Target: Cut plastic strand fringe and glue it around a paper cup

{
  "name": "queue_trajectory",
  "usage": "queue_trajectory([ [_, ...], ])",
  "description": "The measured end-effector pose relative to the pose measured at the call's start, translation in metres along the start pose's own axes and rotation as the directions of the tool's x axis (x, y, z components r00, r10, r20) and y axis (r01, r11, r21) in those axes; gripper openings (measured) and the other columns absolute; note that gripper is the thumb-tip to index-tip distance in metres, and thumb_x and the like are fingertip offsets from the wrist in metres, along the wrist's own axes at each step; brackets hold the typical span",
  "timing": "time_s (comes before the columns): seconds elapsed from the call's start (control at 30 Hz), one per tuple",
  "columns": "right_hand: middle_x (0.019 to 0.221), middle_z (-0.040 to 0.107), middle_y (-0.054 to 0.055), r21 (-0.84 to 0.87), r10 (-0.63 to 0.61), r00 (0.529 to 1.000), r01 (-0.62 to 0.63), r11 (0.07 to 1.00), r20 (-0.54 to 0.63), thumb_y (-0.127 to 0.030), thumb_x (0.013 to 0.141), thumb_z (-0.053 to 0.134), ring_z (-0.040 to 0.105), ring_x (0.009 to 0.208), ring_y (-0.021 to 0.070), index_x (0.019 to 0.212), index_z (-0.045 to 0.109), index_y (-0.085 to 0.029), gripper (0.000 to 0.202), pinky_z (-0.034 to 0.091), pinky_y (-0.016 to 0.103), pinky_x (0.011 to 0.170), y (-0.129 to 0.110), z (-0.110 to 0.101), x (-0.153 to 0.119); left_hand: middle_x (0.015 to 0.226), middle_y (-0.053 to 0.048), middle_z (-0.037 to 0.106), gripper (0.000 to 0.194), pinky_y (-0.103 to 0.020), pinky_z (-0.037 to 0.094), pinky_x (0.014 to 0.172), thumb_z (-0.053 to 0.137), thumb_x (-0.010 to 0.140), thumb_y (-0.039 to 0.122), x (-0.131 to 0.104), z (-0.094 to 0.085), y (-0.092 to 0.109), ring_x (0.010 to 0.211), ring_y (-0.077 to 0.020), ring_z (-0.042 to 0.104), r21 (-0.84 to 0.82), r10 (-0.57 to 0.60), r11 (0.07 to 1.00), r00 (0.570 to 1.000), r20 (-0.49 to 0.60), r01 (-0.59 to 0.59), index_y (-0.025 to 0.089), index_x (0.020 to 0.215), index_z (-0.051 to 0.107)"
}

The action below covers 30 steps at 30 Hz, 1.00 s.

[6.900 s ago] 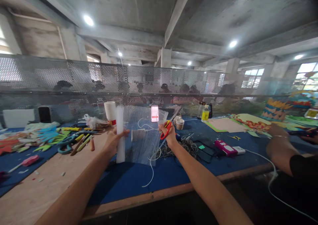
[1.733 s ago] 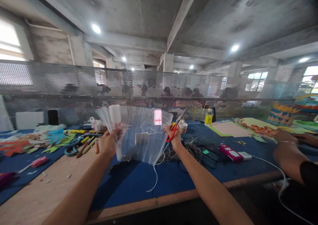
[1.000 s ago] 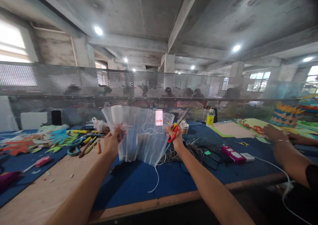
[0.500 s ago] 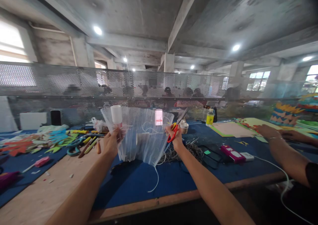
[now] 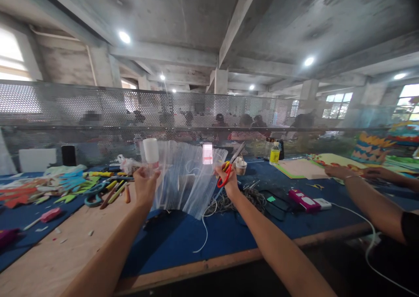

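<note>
Pleated sheet (image 5: 170, 174) has drawn inward at left, pinched by left hand (image 5: 145, 187); right hand (image 5: 230, 182) grips scissors (image 5: 229, 169); probably light, flimsy: hold edges.

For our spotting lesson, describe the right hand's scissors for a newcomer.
Start at the blue table. Over it, at a clear ribbed sheet's right edge, the right hand grips the scissors, blades upward. Their red and yellow handles set them apart from the teal-handled pair lying left.
</note>
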State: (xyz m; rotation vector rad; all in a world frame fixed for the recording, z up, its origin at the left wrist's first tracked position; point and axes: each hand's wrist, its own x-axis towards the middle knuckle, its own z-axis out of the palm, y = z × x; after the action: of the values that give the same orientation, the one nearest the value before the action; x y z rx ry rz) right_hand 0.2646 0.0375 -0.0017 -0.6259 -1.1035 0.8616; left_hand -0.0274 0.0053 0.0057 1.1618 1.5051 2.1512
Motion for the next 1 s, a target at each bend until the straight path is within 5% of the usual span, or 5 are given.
queue_trajectory([
  [0.23, 0.070, 0.063, -0.005, 0.003, 0.004, 0.999, -0.004, 1.000, 0.038, -0.038, 0.068, 0.081, 0.068, 0.062, 0.0181, 0.084, 0.049, -0.023, 0.039, 0.054, 0.030, 0.062, 0.011, -0.001, 0.001, 0.095, -0.007, 0.069, 0.033, -0.036, 0.051, 0.084, 0.068, 0.081, 0.046, -0.049, 0.016, 0.042, 0.088, -0.0224, 0.065, 0.045, 0.233, 0.962, 0.900, 0.369, -0.268, 0.018, 0.100, 0.065],
  [0.4, 0.073, 0.064, -0.004, 0.005, 0.008, 0.998, -0.009, 1.000, 0.064, -0.039, 0.071, 0.080, 0.068, 0.063, 0.0181, 0.090, 0.049, -0.023, 0.039, 0.053, 0.030, 0.062, 0.012, 0.000, -0.002, 0.083, -0.009, 0.074, 0.034, -0.030, 0.051, 0.069, 0.067, 0.085, 0.048, -0.096, 0.026, 0.051, 0.072, -0.0192, 0.067, 0.057, -0.109, 0.975, 0.238, 0.965, 0.216, 0.015, 0.085, 0.070],
  [0.63, 0.073, 0.063, -0.005, 0.034, 0.022, 0.998, -0.024, 0.999, 0.057, -0.038, 0.069, 0.082, 0.066, 0.059, 0.0157, 0.087, 0.049, -0.023, 0.041, 0.053, 0.029, 0.061, 0.008, 0.004, -0.006, 0.130, -0.019, 0.067, 0.047, -0.039, 0.055, 0.083, 0.067, 0.087, 0.046, -0.110, 0.018, 0.048, 0.100, -0.0288, 0.071, 0.270, -0.163, 0.881, -0.287, 0.944, 0.388, 0.018, 0.125, 0.068],
  [0.77, 0.071, 0.063, -0.005, 0.049, 0.015, 0.999, -0.017, 0.999, 0.043, -0.039, 0.067, 0.083, 0.066, 0.060, 0.0160, 0.086, 0.049, -0.023, 0.042, 0.056, 0.031, 0.065, 0.004, 0.006, -0.007, 0.146, -0.017, 0.054, 0.050, -0.042, 0.056, 0.086, 0.070, 0.085, 0.043, -0.109, 0.018, 0.049, 0.112, -0.0327, 0.067, 0.246, -0.156, 0.881, -0.244, 0.957, 0.404, 0.022, 0.130, 0.067],
  [1.0, 0.071, 0.067, -0.003, -0.013, -0.001, 1.000, 0.001, 1.000, 0.003, -0.043, 0.068, 0.081, 0.071, 0.066, 0.0193, 0.084, 0.050, -0.023, 0.041, 0.058, 0.031, 0.064, -0.007, 0.007, -0.007, 0.157, -0.013, 0.042, 0.037, -0.043, 0.054, 0.095, 0.071, 0.085, 0.032, -0.096, 0.020, 0.050, 0.128, -0.0369, 0.058, 0.050, -0.146, 0.825, 0.126, 0.981, 0.563, 0.022, 0.120, 0.073],
])
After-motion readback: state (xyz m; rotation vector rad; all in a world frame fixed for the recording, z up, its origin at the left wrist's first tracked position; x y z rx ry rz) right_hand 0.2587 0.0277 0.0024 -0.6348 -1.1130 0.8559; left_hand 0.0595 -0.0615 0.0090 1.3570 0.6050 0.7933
